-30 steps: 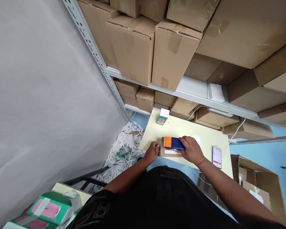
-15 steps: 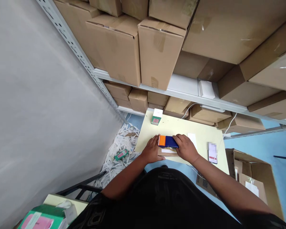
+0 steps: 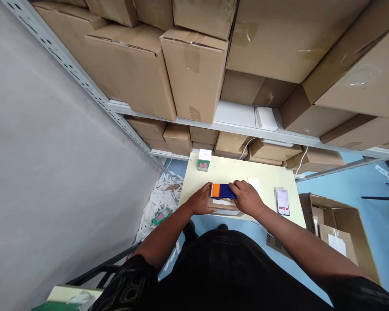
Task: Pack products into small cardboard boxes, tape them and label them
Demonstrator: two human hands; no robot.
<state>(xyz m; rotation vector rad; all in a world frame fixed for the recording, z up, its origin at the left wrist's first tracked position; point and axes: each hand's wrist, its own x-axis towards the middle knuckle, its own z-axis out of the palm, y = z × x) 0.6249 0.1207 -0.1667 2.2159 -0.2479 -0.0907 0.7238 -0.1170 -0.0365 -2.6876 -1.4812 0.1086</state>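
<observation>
A blue tape dispenser (image 3: 227, 191) with an orange toothed end lies across the top of a small cardboard box (image 3: 219, 206) at the table's front edge. My right hand (image 3: 249, 198) is wrapped round the dispenser's right end. At the box's left side, my left hand (image 3: 200, 200) grips it with the fingers on top and the thumb low on the near face. The left fingertips are close beside the orange end. A white label shows on the box, partly hidden beneath the dispenser.
On the pale yellow table (image 3: 227, 169) stand a green and white box (image 3: 204, 160) and a phone (image 3: 282, 202). An open carton (image 3: 365, 233) with parcels sits at right. Shelves of cardboard boxes (image 3: 194, 77) rise behind. Paper strips (image 3: 152, 198) cover the floor at left.
The camera view has shifted, so the scene sits further left. The box has tipped slightly, showing more of its near side. Both hands keep their holds.
</observation>
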